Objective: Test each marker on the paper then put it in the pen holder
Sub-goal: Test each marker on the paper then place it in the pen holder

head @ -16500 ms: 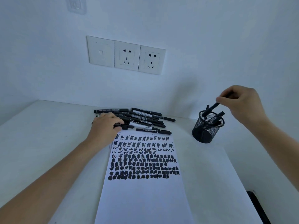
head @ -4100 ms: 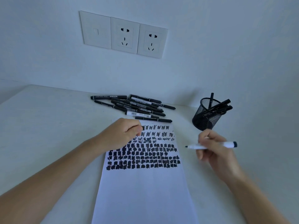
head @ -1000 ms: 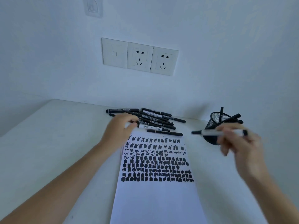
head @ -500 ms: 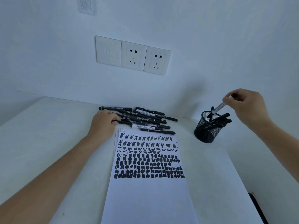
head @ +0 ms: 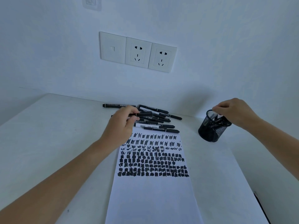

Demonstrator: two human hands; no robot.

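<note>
Now the right hand point(head: 234, 112), pinching the white marker point(head: 216, 115), should release low inside the pen holder point(head: 208, 135); the left hand point(head: 120, 126) pinches a black marker point(head: 144, 114).

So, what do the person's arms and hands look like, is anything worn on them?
The left hand and right hand wear no gloves; no ring, watch or bracelet shows. The left forearm and right forearm are bare up to the picture's edge, with no sleeve in view.

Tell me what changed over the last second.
The right hand swung the white-barrelled marker from level down into the black mesh pen holder, still pinching it. The left hand lifted a black marker off the marker pile. The scribbled white paper and holder stayed put.
</note>
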